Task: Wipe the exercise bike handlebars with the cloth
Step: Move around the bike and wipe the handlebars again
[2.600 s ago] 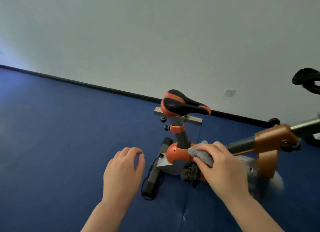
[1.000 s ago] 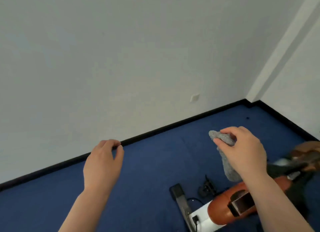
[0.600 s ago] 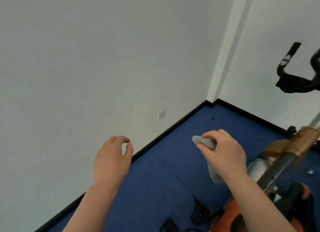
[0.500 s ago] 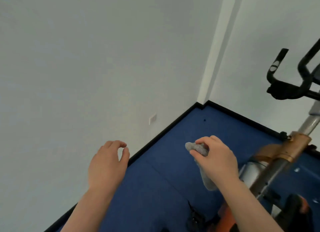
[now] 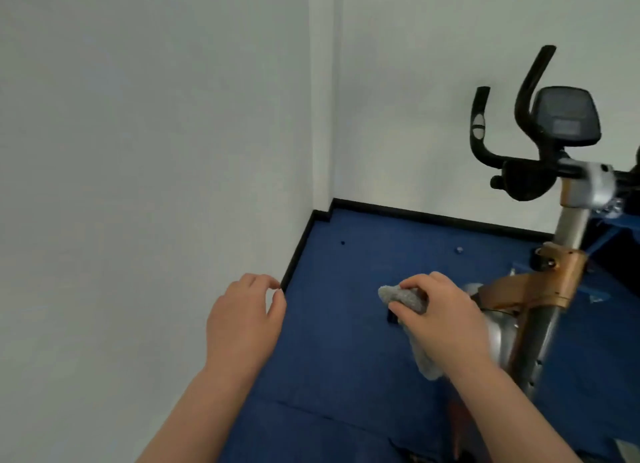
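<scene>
The exercise bike's black handlebars (image 5: pixel 526 116) rise at the upper right, two curved horns beside a dark console (image 5: pixel 566 120). A silver post with an orange clamp (image 5: pixel 561 265) carries them. My right hand (image 5: pixel 446 317) is closed around a grey cloth (image 5: pixel 405 298), well below and left of the handlebars; part of the cloth hangs under my palm. My left hand (image 5: pixel 246 324) hovers lower left with curled fingers, holding nothing.
White walls meet in a corner (image 5: pixel 320 116) with a black skirting board (image 5: pixel 433 217) along the blue carpet (image 5: pixel 346 341). The bike's silver flywheel housing (image 5: pixel 498 338) sits just right of my right hand. Dark objects lie at the far right edge.
My view has swung right and up from the saddle to the room corner; the handlebars and console have come fully into sight. My right hand still holds the cloth, now lower in view.
</scene>
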